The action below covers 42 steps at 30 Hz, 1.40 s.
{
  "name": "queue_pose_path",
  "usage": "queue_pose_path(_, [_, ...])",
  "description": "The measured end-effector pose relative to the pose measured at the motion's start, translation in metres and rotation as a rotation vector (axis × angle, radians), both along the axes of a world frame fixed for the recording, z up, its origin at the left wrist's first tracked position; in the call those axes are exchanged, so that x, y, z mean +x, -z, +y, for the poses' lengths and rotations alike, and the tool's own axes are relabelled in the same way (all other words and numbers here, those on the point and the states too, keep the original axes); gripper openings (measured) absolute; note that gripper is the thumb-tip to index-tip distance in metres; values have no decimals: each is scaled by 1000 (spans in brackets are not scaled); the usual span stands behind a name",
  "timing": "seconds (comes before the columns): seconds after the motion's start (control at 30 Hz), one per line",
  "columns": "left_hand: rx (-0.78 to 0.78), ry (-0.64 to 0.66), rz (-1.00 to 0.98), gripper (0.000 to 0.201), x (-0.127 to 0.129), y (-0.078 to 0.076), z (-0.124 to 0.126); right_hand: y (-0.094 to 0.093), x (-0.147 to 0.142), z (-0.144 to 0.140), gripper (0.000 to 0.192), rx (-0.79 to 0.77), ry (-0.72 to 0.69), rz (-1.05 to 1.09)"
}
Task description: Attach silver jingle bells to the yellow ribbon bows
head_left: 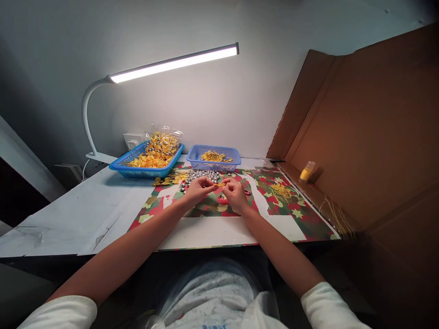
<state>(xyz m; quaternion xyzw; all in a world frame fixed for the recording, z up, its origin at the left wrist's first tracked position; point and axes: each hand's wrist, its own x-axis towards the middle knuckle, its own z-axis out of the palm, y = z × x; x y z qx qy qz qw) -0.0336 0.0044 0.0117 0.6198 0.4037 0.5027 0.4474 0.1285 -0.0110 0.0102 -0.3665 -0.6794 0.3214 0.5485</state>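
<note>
A white gooseneck desk lamp with a long lit bar point(171, 64) stands at the far left edge of the white tabletop point(68, 205), its base near the wall. Just to its right, along the far edge, sits a large blue plastic mesh basket point(146, 167) holding loose yellow pieces and a clear crinkled bag of more yellow pieces point(163, 141). Beside it is a smaller blue plastic mesh basket point(213, 158) with a thin layer of yellow pieces inside. In front of the baskets lies a camouflage-patterned mat in red, green and white point(274, 214), with a heap of small shiny silver round parts point(202, 176) at its far edge. Over the middle of the mat the left hand point(197, 189) and right hand point(235, 194) are brought close together, fingertips of both pinched on a small yellow piece point(221, 185) held between them just above the mat. Farther right on the mat is a loose tangle of thin yellow strands point(281, 191). At the right edge a brown cardboard wall point(370, 137) stands, with a small yellow-filled bottle point(307, 172) on its ledge
</note>
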Motion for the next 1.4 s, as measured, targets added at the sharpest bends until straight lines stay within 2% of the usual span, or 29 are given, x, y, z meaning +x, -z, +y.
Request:
queue_pose_path(0.33, [57,-10,19,34,-1,7,4,3,-6,-3,29,144,104,-130])
queue_pose_path(0.6, [232,-65,232,21,2,2,-6,9,-8,1,30,169,122,-152])
queue_pose_path(0.77, [240,-108,206,21,4,2,-6,5,-5,0,31,187,122,-158])
queue_pose_path(0.9, [209,-128,122,27,1,2,-3,-2,0,-4,25,208,39,-167])
queue_pose_path(1.07, [150,-121,58,36,0,-6,-7,-8,6,-6,15,181,-3,-144])
queue_pose_path(1.17, [149,-114,49,36,0,-7,-8,-7,8,-5,17,156,-13,-113])
queue_pose_path(1.4, [283,-91,159,25,-1,-2,-9,-1,4,0,21,102,73,-7])
